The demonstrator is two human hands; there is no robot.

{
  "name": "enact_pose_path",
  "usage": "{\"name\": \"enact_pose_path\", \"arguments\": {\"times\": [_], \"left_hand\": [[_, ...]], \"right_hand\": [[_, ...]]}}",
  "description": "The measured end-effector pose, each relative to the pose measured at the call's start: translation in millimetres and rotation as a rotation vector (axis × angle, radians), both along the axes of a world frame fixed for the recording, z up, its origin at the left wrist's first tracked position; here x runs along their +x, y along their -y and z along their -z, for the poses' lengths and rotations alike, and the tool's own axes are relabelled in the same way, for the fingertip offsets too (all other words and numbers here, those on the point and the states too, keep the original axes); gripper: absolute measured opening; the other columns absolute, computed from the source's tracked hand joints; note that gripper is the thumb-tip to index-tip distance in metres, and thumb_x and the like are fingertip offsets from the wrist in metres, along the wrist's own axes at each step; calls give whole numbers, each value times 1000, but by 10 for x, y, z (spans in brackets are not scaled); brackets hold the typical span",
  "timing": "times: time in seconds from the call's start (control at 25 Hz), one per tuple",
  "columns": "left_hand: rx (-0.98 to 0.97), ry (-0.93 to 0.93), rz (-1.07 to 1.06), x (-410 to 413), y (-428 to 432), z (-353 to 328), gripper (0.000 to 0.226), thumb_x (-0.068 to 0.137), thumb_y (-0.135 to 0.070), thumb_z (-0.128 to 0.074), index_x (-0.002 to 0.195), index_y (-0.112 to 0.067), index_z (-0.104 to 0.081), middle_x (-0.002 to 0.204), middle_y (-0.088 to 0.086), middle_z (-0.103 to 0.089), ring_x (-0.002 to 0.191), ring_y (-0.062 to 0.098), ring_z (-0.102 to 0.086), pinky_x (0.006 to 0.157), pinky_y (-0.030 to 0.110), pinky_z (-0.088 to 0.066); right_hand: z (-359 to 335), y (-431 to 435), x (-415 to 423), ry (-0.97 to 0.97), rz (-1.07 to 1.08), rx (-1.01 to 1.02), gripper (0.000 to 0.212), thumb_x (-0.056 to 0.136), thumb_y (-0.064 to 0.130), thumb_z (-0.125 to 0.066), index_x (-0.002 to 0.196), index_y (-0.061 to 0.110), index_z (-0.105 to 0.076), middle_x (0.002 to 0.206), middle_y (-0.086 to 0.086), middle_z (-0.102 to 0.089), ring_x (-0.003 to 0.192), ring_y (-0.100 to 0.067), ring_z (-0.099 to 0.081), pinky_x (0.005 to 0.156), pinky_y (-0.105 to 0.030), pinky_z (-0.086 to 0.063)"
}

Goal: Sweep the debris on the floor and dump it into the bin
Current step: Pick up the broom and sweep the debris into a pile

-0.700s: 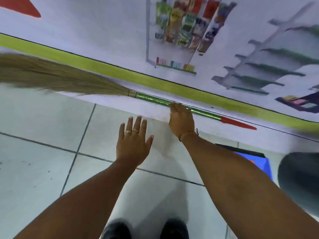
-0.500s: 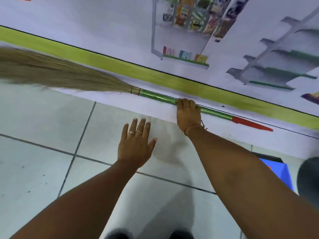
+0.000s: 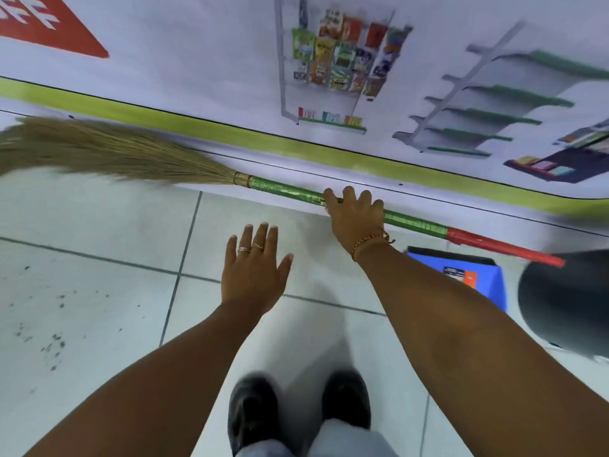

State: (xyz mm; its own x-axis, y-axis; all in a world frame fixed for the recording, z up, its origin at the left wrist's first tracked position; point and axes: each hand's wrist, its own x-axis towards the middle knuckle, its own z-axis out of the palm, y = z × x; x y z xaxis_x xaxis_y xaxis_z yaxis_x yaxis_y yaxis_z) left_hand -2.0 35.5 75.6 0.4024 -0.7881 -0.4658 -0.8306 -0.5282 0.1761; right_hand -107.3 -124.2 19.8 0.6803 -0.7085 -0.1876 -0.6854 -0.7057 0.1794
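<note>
A grass broom (image 3: 283,189) lies along the foot of the wall, straw head to the left, green handle with a red end to the right. My right hand (image 3: 356,219) rests on the middle of the green handle with fingers curled over it. My left hand (image 3: 255,272) hovers flat over the tiles, fingers spread, holding nothing. Dark specks of debris (image 3: 52,344) are scattered on the white tile at the lower left. A blue dustpan (image 3: 474,278) lies on the floor at the right, next to a dark grey bin (image 3: 566,301).
A printed wall panel (image 3: 230,133) with a green stripe and shelf pictures runs along the floor edge. My two black shoes (image 3: 296,410) stand on the white tiled floor (image 3: 99,225) at the bottom centre.
The view has shifted, bringing the debris, dustpan and bin more into sight. My right hand has stayed on the broom handle, its fingers curling further over it; the left stays spread.
</note>
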Motion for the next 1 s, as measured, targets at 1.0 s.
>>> {"name": "enact_pose_path", "arguments": {"times": [1.0], "left_hand": [[100, -105, -154, 745, -3026, -3752, 54, 88, -45, -31, 115, -5, -56, 94, 21, -71, 88, 36, -67, 78, 41, -53]], "right_hand": [[-4127, -3647, 253, 34, 487, 746, 49, 97, 19, -34, 145, 28, -29, 106, -18, -66, 97, -35, -63, 79, -37, -50]]}}
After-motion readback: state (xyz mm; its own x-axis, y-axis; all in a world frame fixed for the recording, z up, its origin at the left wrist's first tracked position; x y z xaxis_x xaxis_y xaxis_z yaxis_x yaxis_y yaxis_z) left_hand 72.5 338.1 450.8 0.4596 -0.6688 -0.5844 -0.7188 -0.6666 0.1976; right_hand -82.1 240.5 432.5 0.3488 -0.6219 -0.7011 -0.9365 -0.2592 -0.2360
